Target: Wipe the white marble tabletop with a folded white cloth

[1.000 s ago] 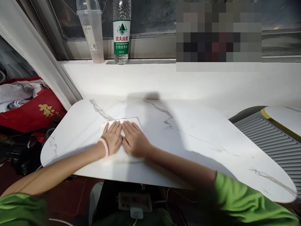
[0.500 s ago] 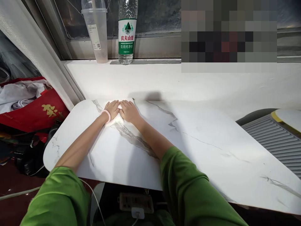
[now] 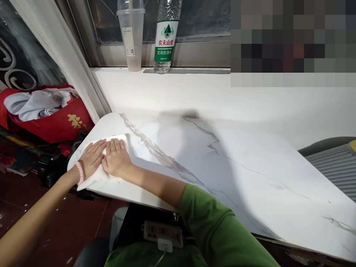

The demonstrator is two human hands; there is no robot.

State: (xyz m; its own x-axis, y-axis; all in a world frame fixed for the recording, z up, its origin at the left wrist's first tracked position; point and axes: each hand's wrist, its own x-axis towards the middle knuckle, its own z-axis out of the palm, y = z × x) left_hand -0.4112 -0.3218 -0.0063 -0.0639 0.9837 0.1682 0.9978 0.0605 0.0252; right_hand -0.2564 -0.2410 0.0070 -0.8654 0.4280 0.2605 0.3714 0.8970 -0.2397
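Both hands lie flat on a white cloth (image 3: 96, 178) at the rounded left end of the white marble-patterned table (image 3: 250, 148). My left hand (image 3: 91, 157), with a pink coiled band (image 3: 80, 172) at the wrist, presses on the cloth with fingers stretched out. Beside it, touching, my right hand (image 3: 116, 157) rests palm down with its fingers pointing away from me. The cloth's far right corner shows beyond the right fingers, and its near left corner reaches the table's edge. Part of the cloth is hidden under the hands.
On the window ledge stand a lidded plastic cup (image 3: 135, 40) and a water bottle (image 3: 166, 44). A red bag (image 3: 55, 122) with pale cloth inside sits left of the table. Below the front edge is a power strip (image 3: 150, 230) with a white plug (image 3: 165, 244). A ridged grey surface (image 3: 333, 170) lies at right.
Both hands have slid the cloth from the table's back edge leftward and toward me, to the left end. The view has shifted left, so the cup and bottle appear farther right.
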